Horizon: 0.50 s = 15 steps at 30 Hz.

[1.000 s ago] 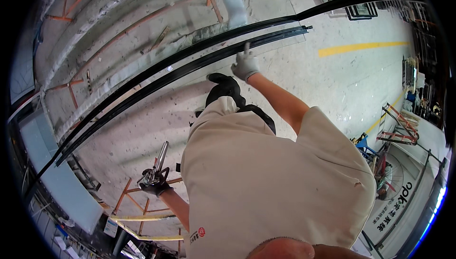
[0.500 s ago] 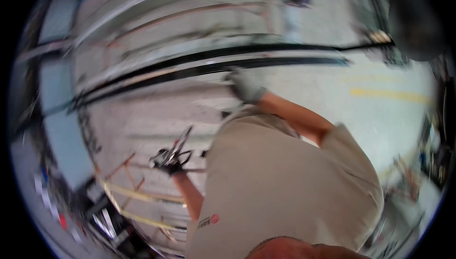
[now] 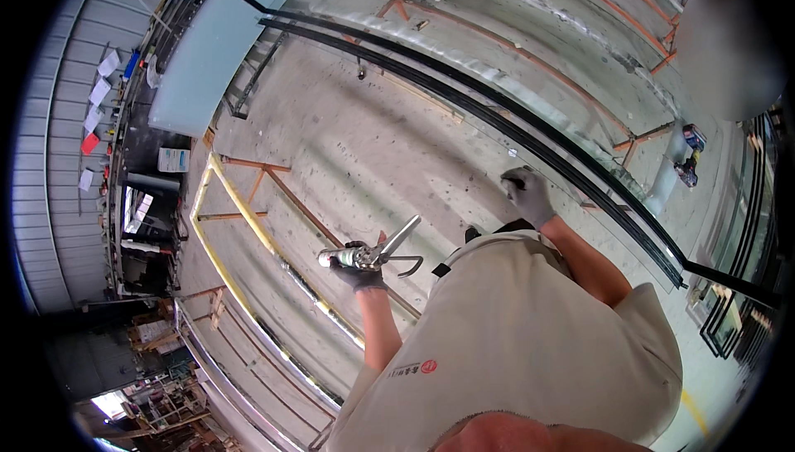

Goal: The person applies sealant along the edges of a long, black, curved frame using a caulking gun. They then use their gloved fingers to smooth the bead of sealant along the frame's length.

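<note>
A caulking gun [image 3: 389,246] with a pale cartridge is in my left hand [image 3: 361,272], which wears a dark glove. The fingers wrap around its body, and the metal handle and trigger stick out to the right. My right hand [image 3: 530,195], in a grey glove, hangs in front of my body with its fingers curled in. I see nothing in it. Beyond that hand, long black frame bars [image 3: 489,108] run side by side across a large glass pane, and the hand looks apart from them.
Left of me stands a rack with yellow-wrapped rails [image 3: 240,265]. Orange metal stands [image 3: 505,42] lie beyond the black bars. A pale panel [image 3: 224,46] rests at the far left, and a cordless drill [image 3: 689,155] at the right. Dark frames [image 3: 741,203] lean at the right edge.
The view has swung round and become sharp, with the black bars now sloping down to the right. My right hand, earlier at the near bar, now appears away from it. The left keeps the caulking gun.
</note>
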Tool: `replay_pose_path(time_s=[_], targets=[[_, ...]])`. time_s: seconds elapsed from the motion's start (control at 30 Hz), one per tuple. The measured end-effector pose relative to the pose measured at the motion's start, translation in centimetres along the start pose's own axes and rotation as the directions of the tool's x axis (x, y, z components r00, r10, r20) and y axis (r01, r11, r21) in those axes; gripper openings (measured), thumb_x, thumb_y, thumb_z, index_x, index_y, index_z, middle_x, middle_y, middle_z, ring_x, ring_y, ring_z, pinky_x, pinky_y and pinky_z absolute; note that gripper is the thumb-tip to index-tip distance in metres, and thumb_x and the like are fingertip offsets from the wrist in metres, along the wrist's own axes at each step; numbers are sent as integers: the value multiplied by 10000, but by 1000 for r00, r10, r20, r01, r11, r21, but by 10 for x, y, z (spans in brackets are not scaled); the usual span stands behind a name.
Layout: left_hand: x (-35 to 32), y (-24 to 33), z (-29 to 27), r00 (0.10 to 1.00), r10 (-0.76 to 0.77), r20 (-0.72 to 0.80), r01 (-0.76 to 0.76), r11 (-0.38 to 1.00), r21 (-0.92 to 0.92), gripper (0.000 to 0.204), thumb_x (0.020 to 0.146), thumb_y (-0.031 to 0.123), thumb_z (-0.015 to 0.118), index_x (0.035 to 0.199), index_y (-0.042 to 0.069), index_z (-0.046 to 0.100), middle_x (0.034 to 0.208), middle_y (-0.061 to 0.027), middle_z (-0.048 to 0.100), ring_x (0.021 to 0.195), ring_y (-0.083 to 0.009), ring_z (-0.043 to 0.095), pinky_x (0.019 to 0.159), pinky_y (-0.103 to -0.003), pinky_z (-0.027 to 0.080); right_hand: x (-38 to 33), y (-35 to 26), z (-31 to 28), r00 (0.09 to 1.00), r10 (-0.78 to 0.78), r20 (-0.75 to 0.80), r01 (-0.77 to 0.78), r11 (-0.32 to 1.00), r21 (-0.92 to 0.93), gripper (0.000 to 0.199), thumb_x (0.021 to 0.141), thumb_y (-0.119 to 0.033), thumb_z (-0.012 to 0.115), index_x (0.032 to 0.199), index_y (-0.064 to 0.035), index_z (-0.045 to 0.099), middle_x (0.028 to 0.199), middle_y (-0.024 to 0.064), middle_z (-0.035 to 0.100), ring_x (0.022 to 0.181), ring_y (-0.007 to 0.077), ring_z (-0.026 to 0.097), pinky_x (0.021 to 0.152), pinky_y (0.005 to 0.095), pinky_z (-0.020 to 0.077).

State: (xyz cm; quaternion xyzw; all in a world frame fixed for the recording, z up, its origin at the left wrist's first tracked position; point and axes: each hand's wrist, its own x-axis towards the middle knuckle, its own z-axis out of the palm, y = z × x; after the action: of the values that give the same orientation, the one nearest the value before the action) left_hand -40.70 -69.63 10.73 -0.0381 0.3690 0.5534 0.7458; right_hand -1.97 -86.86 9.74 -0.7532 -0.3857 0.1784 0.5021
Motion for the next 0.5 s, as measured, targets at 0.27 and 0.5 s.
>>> replay_pose_path(time_s=[0.27,0.5], targets=[[44,88,28,974,217,-62,-218,976,-21,396,824,636,589,811,241,615,756,-37,655,689,-250,644,946,-783,383,58,-82,128,960,104,261,-130,988,85,233,1016,-163,544,900,-5,670,830,168,691,700,278,634,680,372,499],[135,127,123,948,311,-69,-313,949,-33,446,794,644,623,868,205,615,805,-29,657,742,-254,649,857,-796,417,168,-109,205,924,85,374,-118,991,65,303,997,-237,595,829,11,642,661,139,596,549,177,544,581,358,459]])
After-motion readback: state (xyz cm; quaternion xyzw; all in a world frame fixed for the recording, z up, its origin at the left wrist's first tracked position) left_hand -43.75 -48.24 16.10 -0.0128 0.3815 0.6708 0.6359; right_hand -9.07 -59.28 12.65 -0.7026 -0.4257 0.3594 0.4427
